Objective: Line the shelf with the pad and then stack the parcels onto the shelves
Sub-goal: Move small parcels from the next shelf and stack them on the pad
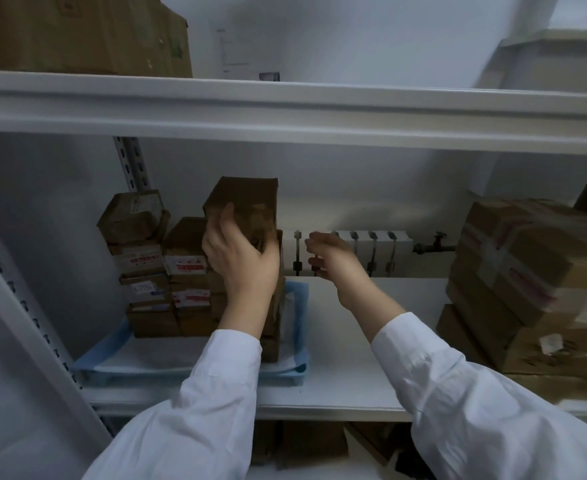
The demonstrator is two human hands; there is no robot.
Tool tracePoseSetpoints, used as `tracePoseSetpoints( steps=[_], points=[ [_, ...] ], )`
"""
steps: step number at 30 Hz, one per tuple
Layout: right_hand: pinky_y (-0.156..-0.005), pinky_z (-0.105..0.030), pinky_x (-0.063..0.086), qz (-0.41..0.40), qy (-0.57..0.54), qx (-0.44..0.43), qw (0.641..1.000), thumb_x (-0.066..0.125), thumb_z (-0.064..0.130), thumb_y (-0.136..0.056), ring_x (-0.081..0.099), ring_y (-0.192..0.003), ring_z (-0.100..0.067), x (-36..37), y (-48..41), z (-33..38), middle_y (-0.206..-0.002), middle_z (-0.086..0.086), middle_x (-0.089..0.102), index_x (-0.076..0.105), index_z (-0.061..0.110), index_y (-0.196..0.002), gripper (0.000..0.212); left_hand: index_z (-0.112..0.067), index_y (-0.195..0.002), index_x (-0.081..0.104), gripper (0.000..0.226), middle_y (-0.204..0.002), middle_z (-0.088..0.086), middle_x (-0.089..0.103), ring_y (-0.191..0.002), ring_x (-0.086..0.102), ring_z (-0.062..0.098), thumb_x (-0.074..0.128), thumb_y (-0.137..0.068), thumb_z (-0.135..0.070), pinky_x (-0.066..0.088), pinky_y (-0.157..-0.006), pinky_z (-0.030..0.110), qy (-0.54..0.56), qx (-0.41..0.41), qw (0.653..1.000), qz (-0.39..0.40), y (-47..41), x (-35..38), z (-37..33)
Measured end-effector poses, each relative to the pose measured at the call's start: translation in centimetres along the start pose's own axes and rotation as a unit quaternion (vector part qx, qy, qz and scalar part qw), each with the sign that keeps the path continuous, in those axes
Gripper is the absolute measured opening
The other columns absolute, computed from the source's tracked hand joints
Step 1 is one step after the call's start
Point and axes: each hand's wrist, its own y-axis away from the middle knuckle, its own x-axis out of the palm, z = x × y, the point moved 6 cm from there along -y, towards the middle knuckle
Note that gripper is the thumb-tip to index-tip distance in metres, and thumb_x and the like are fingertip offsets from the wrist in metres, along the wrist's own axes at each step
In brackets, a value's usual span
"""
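Left hand (242, 252) gripped top parcel (247, 199), likely stiff and light, by its sides; right hand (333, 259) hung loosely curled, empty.

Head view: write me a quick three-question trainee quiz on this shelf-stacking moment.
1. True or false: the right hand holds a parcel.
2. What lies under the small parcel stacks? A) bare shelf B) blue pad C) newspaper
3. Fill in: the left hand grips the ___ parcel of its stack.
Key: 1 false; 2 B; 3 top.
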Motion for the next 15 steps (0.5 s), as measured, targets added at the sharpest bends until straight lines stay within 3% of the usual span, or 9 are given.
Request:
tracePoseSetpoints(
  steps=[4,9,12,15],
  points=[
    [-0.067,-0.023,0.042,-0.002,-0.004,0.003,1.0,0.051,0.016,-0.095,0.056,-0.096,-0.021,-2.5,1.3,-0.9,-0.113,-0.01,0.059,0.058,0.016,-0.116,0.023,-0.009,-0.139,0.035,0.066,-0.147,0.015,0.03,-0.137,0.024,0.032,0.065,-0.083,-0.023,0.028,-0.111,0.053,0.032,-0.005,0.999,-0.018,2.3,0.6,-1.0],
    [-0.071,-0.022,0.042,0.002,-0.002,-0.016,1.0,0.05,0.019,-0.096,0.057,-0.096,-0.019,-4.9,2.4,-2.0,-0.111,-0.007,0.062,0.057,0.011,-0.122,0.028,-0.006,-0.133,0.041,0.053,-0.14,0.012,0.038,-0.13,0.032,0.024,0.062,-0.085,-0.018,0.033,-0.108,0.038,0.085,0.006,0.996,-0.027,4.8,1.5,-2.8],
    [-0.073,-0.025,0.042,-0.004,-0.009,-0.023,1.0,0.05,0.02,-0.096,0.059,-0.088,-0.016,-5.9,2.7,-1.9,-0.102,-0.004,0.063,0.058,0.009,-0.122,0.029,-0.009,-0.122,0.051,0.035,-0.119,0.001,0.052,-0.112,0.046,0.012,0.058,-0.089,-0.014,0.042,-0.094,0.024,0.146,0.009,0.989,0.005,5.2,2.2,-3.7],
    [-0.072,-0.025,0.042,-0.022,-0.018,-0.026,0.999,0.051,0.02,-0.095,0.059,-0.077,-0.012,-6.6,2.8,-1.6,-0.09,0.001,0.064,0.059,0.009,-0.118,0.027,-0.014,-0.117,0.054,0.026,-0.103,-0.004,0.057,-0.095,0.055,0.01,0.055,-0.091,-0.012,0.043,-0.075,0.011,0.203,-0.025,0.975,0.087,5.1,3.9,-4.1]
  ],
)
